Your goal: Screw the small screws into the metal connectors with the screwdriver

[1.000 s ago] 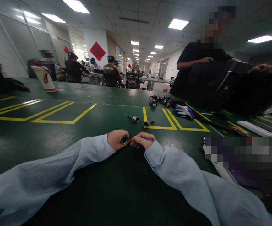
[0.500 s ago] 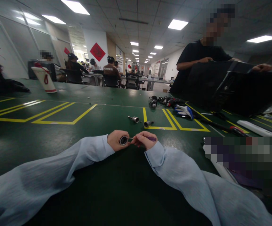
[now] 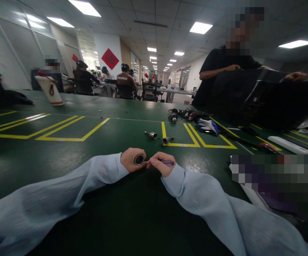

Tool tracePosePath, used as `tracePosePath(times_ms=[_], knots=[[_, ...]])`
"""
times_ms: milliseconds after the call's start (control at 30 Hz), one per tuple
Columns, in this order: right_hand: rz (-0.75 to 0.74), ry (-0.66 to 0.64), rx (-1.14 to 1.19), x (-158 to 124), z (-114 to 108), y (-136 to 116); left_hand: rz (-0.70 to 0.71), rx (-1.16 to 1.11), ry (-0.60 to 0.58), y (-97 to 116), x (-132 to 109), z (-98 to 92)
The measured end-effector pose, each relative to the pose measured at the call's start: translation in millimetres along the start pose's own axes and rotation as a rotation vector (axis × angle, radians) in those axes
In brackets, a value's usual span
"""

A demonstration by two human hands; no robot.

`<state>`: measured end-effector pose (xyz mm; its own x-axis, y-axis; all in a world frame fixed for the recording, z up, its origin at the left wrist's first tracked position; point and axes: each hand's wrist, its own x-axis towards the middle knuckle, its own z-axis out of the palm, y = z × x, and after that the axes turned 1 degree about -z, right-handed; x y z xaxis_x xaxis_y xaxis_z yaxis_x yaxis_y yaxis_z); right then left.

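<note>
My left hand (image 3: 130,159) is wrapped round a dark, hollow metal cylinder (image 3: 138,159) whose round open end faces me. In my right hand (image 3: 163,164) is a thin screwdriver with a purple handle (image 3: 168,163), pinched between the fingers. Its slim metal shaft points left and reaches the rim of the cylinder; whether the tip touches it cannot be made out. Beyond my hands, a metal socket piece (image 3: 152,135) lies on the green table (image 3: 122,128), and a second socket piece (image 3: 166,140) lies to its right, by the yellow tape.
Black cabled tools (image 3: 174,117) and a blue-and-white glove (image 3: 208,126) lie farther back right. A white cup (image 3: 52,90) stands back left. A person (image 3: 215,67) across the table holds a large black case (image 3: 234,92). A white bar (image 3: 288,145) lies at right.
My right hand has shifted slightly left and down, and the screwdriver has dropped lower against the cylinder, with less shaft showing. My left hand has barely moved.
</note>
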<state>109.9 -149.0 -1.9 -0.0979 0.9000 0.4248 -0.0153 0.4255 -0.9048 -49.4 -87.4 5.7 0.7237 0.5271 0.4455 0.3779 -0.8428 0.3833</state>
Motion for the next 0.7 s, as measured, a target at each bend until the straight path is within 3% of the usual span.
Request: tracePosePath(times_ms=[133,233,400,600,700], knots=[[0.229,-0.014,0.287,6.1,-4.3,5.8,0.006,-0.012,0.0,1.7,-0.2,0.4],[0.238,0.024,0.316,6.7,-5.3,5.8,0.001,0.013,-0.018,2.1,0.0,0.8],[0.174,0.086,0.151,2.3,0.9,4.1,0.024,0.054,-0.006,1.9,-0.3,1.3],[0.377,-0.047,0.417,8.9,-5.4,10.9,0.027,0.04,0.023,2.2,-0.5,1.6],[0.387,-0.087,0.512,11.1,-8.1,13.6,0.003,0.005,0.052,1.8,0.1,0.9]])
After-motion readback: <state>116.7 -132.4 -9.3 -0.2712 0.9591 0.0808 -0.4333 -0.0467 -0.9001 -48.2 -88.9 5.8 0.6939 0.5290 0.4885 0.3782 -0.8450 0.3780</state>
